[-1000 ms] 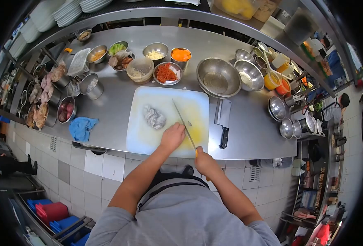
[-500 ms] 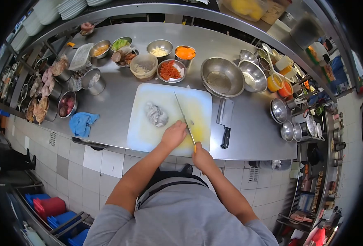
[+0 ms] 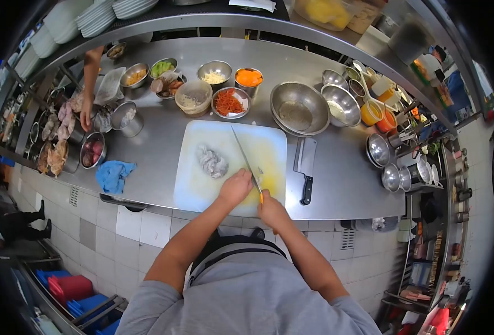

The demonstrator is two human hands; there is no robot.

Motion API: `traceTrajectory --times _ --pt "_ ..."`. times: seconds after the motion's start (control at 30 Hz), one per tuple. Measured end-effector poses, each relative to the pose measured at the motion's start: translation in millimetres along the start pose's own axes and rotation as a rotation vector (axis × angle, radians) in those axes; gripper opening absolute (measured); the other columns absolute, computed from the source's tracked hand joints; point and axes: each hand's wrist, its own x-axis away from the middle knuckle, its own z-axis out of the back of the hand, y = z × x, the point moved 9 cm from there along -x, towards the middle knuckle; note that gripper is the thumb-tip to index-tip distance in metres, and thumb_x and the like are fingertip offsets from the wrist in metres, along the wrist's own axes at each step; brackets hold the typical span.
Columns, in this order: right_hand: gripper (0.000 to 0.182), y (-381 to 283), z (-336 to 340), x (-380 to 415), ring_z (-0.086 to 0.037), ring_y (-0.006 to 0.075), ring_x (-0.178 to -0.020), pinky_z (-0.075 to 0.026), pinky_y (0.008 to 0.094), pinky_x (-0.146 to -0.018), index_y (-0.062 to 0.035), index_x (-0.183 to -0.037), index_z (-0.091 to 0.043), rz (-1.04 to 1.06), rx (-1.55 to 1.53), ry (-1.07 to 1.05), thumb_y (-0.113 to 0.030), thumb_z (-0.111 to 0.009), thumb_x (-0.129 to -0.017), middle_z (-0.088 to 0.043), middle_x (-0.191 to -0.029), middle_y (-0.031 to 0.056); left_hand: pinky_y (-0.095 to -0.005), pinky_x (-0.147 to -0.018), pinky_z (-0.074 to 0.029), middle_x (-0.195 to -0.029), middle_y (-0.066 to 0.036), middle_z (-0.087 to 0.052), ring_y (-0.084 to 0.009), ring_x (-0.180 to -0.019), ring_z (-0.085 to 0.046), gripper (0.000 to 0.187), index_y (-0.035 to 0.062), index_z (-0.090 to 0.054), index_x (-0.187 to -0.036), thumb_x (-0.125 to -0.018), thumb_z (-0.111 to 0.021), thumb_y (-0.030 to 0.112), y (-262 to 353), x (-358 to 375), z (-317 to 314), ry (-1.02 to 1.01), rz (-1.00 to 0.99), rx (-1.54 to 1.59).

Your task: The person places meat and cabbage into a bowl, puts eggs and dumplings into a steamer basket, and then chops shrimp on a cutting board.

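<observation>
A long knife (image 3: 242,149) with a yellow handle lies along my right hand's line over the white cutting board (image 3: 194,190). My right hand (image 3: 272,212) is wrapped round its handle near the board's front edge. Beside the blade, on its left, my left hand (image 3: 236,187) has its fingers bent together; what they hold, if anything, is hidden. A greyish, glossy piece of food (image 3: 212,162) sits on the board up and left of my left hand. Small grey bits (image 3: 260,172) lie right of the blade.
A cleaver (image 3: 305,167) lies right of the board, a blue cloth (image 3: 114,176) left. Behind stand a bowl of orange-red shreds (image 3: 229,102) and a large metal bowl (image 3: 297,111). Another person's arm (image 3: 90,78) reaches in at the back left.
Another person's arm has come in at the back left. The view has shifted slightly. More small bits show right of the blade, while my hands keep nearly the same pose.
</observation>
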Motion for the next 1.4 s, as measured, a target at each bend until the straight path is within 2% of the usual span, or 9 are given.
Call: traceTrajectory --times 0.1,0.2,0.33,0.5,0.77,0.93,1.1,1.27,1.4 --pt "0.037 -1 22 -3 -0.068 0.0537 -0.097 -0.053 0.0596 -0.087 0.0041 -0.128 -0.048 0.056 0.002 -0.023 -0.016 -0.052 -0.097 -0.070 -0.099 0.0361 -0.0502 -0.080 -0.059 -0.100 -0.017 -0.065 -0.0394 -0.092 -0.069 0.014 0.0046 -0.059 -0.101 -0.091 -0.065 0.013 3 4 -3 -0.016 0.002 0.032" --pt "0.040 -6 33 42 -0.068 0.0546 -0.099 -0.053 0.0588 -0.089 0.0046 -0.131 -0.046 -0.046 0.010 -0.116 -0.017 -0.054 -0.098 -0.070 -0.102 0.0368 -0.0513 -0.082 -0.058 -0.103 -0.019 -0.065 -0.0412 -0.094 -0.068 0.017 0.0040 -0.060 -0.106 -0.092 -0.062 0.013 -2 4 -4 0.009 0.013 0.092" --pt "0.043 -3 -12 30 -0.068 0.0557 -0.100 -0.053 0.0600 -0.090 0.0044 -0.133 -0.043 0.023 0.016 -0.072 -0.017 -0.055 -0.099 -0.070 -0.104 0.0379 -0.0517 -0.083 -0.058 -0.104 -0.020 -0.064 -0.0416 -0.097 -0.069 0.023 0.0029 -0.058 -0.107 -0.089 -0.067 0.015 -8 7 -4 0.036 -0.055 0.127" --pt "0.041 3 -7 -2 -0.069 0.0540 -0.102 -0.054 0.0612 -0.091 0.0005 -0.134 -0.043 0.028 0.044 -0.011 -0.019 -0.055 -0.099 -0.070 -0.107 0.0359 -0.0496 -0.085 -0.058 -0.108 -0.019 -0.063 -0.0396 -0.097 -0.069 0.023 0.0028 -0.058 -0.106 -0.092 -0.069 0.017 -3 9 7 -0.050 0.016 0.060" --pt "0.038 -1 -5 16 -0.068 0.0552 -0.098 -0.054 0.0594 -0.087 0.0017 -0.129 -0.045 0.045 0.005 0.068 -0.026 -0.055 -0.105 -0.070 -0.102 0.0359 -0.0468 -0.092 -0.054 -0.109 -0.019 -0.059 -0.0380 -0.106 -0.064 0.027 0.0040 -0.065 -0.117 -0.092 -0.070 0.012 10 39 34 0.058 -0.062 0.114" --pt "0.040 8 3 2 -0.070 0.0522 -0.100 -0.055 0.0594 -0.089 0.0020 -0.127 -0.049 0.096 0.017 0.035 -0.031 -0.054 -0.106 -0.072 -0.104 0.0346 -0.0484 -0.091 -0.054 -0.110 -0.018 -0.061 -0.0391 -0.105 -0.064 0.024 0.0015 -0.067 -0.112 -0.089 -0.068 0.008 -2 32 16 0.005 -0.086 0.193" --pt "0.039 -14 38 28 -0.070 0.0509 -0.101 -0.055 0.0581 -0.091 0.0039 -0.123 -0.049 -0.011 0.070 -0.150 -0.030 -0.054 -0.105 -0.072 -0.104 0.0337 -0.0486 -0.091 -0.055 -0.109 -0.018 -0.061 -0.0418 -0.105 -0.064 0.024 0.0018 -0.065 -0.113 -0.091 -0.068 0.010 -2 31 28 0.034 0.024 0.255" --pt "0.035 -10 23 55 -0.071 0.0520 -0.099 -0.054 0.0601 -0.091 0.0027 -0.125 -0.047 -0.061 0.070 -0.152 -0.025 -0.055 -0.105 -0.072 -0.102 0.0346 -0.0503 -0.090 -0.056 -0.108 -0.019 -0.062 -0.0406 -0.101 -0.066 0.021 0.0026 -0.064 -0.110 -0.091 -0.067 0.011 -6 24 14 -0.002 0.056 0.135" --pt "0.037 3 -13 27 -0.070 0.0530 -0.092 -0.054 0.0600 -0.085 0.0028 -0.128 -0.045 -0.052 0.032 -0.068 -0.025 -0.054 -0.105 -0.072 -0.097 0.0347 -0.0508 -0.088 -0.057 -0.106 -0.019 -0.061 -0.0396 -0.099 -0.067 0.017 0.0025 -0.064 -0.105 -0.090 -0.065 0.009 -5 22 12 -0.012 0.014 0.087"
